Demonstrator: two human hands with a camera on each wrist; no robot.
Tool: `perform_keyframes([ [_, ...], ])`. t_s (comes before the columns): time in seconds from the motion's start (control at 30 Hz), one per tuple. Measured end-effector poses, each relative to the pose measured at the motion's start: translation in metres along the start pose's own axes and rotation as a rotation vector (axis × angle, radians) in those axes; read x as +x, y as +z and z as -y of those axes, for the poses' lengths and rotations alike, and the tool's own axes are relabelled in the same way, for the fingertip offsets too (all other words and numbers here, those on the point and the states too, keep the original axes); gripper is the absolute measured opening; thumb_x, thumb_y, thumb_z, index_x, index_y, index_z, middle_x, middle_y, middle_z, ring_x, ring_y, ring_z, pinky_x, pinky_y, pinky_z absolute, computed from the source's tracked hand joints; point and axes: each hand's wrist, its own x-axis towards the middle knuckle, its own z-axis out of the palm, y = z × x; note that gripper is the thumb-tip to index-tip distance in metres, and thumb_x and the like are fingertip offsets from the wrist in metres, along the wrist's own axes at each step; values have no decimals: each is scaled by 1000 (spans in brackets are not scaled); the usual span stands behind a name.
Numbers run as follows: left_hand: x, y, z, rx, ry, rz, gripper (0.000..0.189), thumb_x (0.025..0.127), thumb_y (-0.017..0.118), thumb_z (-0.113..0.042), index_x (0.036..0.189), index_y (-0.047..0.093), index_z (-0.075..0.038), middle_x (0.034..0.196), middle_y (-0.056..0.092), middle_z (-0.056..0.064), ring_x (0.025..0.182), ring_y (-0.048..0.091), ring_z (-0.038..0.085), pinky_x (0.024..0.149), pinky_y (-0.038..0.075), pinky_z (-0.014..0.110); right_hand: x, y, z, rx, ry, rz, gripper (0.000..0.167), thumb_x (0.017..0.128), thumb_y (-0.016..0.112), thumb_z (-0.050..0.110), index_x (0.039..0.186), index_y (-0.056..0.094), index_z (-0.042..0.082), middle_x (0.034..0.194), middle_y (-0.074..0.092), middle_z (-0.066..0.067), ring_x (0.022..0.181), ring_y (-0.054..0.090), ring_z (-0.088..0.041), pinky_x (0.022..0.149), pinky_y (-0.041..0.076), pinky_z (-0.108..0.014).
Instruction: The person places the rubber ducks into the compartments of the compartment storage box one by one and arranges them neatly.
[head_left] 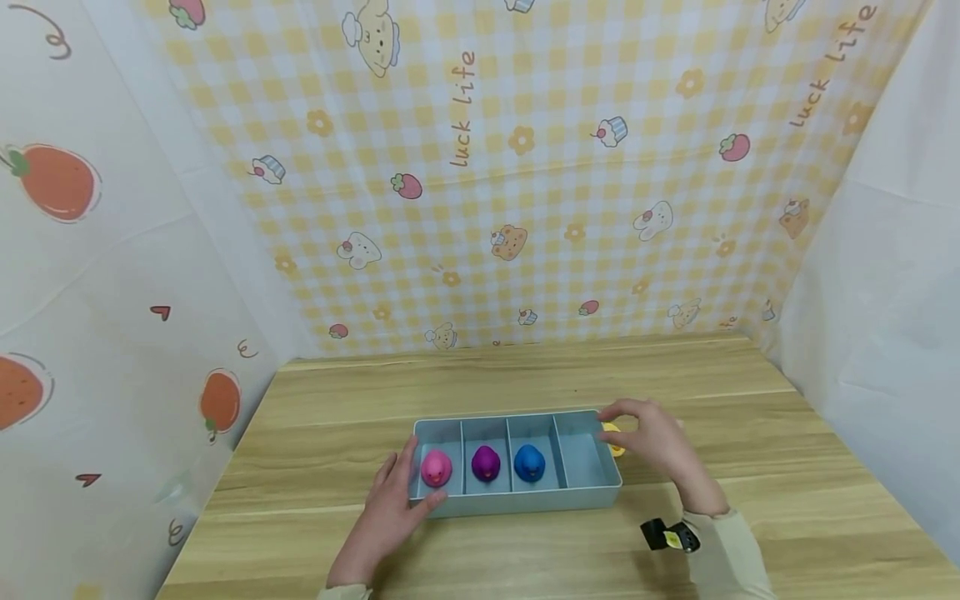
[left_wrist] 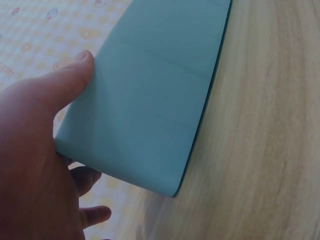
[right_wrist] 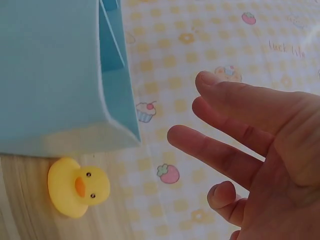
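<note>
A light blue divided box [head_left: 517, 502] lies on the table, its compartments in a row. From left to right it holds a pink toy duck [head_left: 436, 468], a purple toy duck [head_left: 486, 464] and a blue toy duck [head_left: 529, 463]; the rightmost compartment holds nothing. My left hand [head_left: 388, 510] grips the box's left end, thumb on the front wall, fingers at the end wall [left_wrist: 120, 182]. Above the right end hovers my right hand [head_left: 651, 439], thumb and fingers apart, with nothing between them. Beside that end a yellow toy duck [right_wrist: 77, 187] sits on the table, partly hidden in the head view.
The wood-grain table [head_left: 525, 554] runs back to a yellow checked cloth [head_left: 540, 200]. White cloths hang at the left [head_left: 112, 267] and right [head_left: 877, 275]. A black strap with a small device [head_left: 670, 536] is at my right wrist.
</note>
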Motion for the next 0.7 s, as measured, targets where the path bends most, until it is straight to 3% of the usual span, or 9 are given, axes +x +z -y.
perform_keyframes([
  [0.27, 0, 1, 1, 4, -2, -3, 92, 86, 65, -49, 153, 17, -11, 151, 37, 17, 140, 20, 50, 100, 28, 74, 0, -3, -23, 40, 37, 33, 22, 84, 72, 16, 105, 71, 8, 112, 69, -12, 113, 57, -40, 86, 47, -56],
  [0.5, 0, 1, 2, 17, 9, -8, 91, 87, 65, -49, 153, 17, -10, 150, 37, 18, 139, 20, 51, 99, 29, 73, 2, 3, -40, 99, 109, 59, 24, 85, 71, 17, 108, 70, 9, 120, 64, -16, 115, 54, -38, 84, 47, -48],
  [0.7, 1, 1, 2, 20, 17, -9, 91, 87, 65, -48, 153, 17, -9, 150, 37, 19, 139, 21, 51, 100, 29, 73, 4, 10, -52, 138, 105, 61, 27, 84, 71, 16, 110, 69, 7, 123, 63, -18, 109, 55, -35, 77, 45, -35],
])
